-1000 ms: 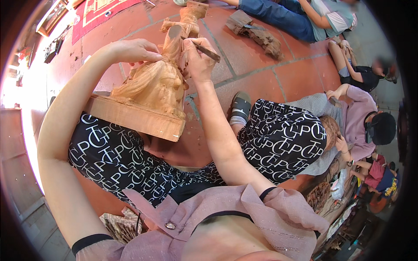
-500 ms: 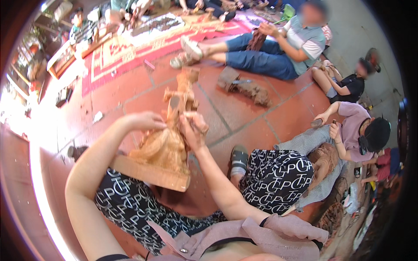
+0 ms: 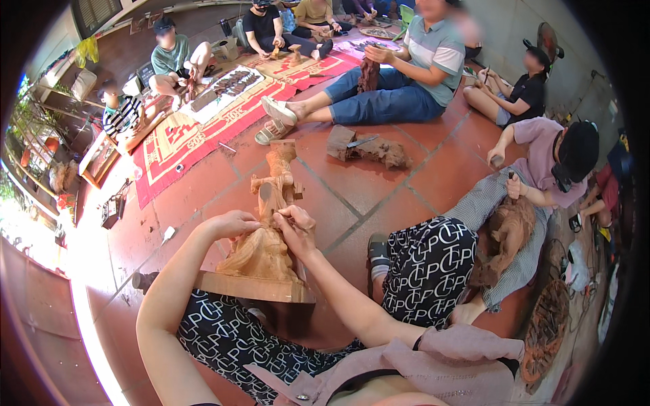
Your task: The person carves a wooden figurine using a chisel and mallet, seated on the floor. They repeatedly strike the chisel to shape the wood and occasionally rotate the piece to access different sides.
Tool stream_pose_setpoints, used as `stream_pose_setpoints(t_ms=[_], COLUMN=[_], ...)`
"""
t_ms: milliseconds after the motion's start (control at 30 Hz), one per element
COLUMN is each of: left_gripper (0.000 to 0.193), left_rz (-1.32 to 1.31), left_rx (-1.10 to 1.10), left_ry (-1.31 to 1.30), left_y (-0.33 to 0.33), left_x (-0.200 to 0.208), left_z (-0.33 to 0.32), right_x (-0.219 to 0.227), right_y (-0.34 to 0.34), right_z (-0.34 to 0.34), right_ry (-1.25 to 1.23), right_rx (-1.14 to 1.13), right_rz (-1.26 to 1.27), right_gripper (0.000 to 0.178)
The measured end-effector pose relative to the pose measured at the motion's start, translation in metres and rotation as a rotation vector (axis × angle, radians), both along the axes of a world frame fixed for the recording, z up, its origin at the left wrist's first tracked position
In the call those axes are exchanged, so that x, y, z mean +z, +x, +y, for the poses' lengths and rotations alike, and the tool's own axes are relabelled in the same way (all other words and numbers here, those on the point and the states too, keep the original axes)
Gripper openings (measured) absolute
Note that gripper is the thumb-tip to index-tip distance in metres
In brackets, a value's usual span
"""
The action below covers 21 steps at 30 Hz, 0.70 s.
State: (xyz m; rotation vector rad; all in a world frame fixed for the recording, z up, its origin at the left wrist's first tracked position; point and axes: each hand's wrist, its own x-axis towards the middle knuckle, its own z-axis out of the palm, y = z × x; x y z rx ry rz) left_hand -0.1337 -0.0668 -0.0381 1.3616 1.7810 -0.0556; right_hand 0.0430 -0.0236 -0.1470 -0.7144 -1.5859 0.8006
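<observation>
A light wooden statue (image 3: 271, 237) on a flat square base (image 3: 254, 287) stands tilted between my legs in black-and-white patterned trousers (image 3: 433, 271). My left hand (image 3: 233, 223) curls over the statue's left side at mid height and grips it. My right hand (image 3: 298, 230) is closed around a thin carving tool (image 3: 283, 218), whose tip rests against the statue's upper middle. The two hands are almost touching each other across the figure. The statue's head and upper part (image 3: 281, 162) rise above both hands.
Several people sit on the red tiled floor (image 3: 352, 196) around me. One at the right (image 3: 542, 162) works on a brown carving (image 3: 508, 230). A rough wood block with a blade on it (image 3: 369, 149) lies ahead. A red patterned mat (image 3: 183, 135) covers the far left.
The view has tilted upward, so the statue and my hands sit lower in the picture and more of the room shows. Both hands stay on the statue.
</observation>
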Motion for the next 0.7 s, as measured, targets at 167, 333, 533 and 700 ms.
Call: stream_pose_setpoints(t_ms=[167,333,533,700], left_gripper=[0.050,0.046,0.041,0.050], left_rz=[0.034,0.227,-0.174,-0.023], left_rx=[0.017,-0.224,-0.071,-0.458], left_ry=[0.035,0.160,0.558,1.394], left_y=[0.013,-0.011,0.061,0.149], left_x=[0.005,0.005,0.125,0.202], left_z=[-0.001,-0.004,-0.024,-0.044], right_x=[0.002,0.035,0.048,0.068], right_y=[0.004,0.006,0.014,0.025], right_z=[-0.008,-0.016,-0.006,-0.013], right_ry=[-0.178,-0.340,-0.520,-0.422], right_rx=[0.104,0.178,0.361,0.419], right_rz=[0.109,0.139,0.468,0.519], right_gripper=[0.012,0.014,0.013,0.011])
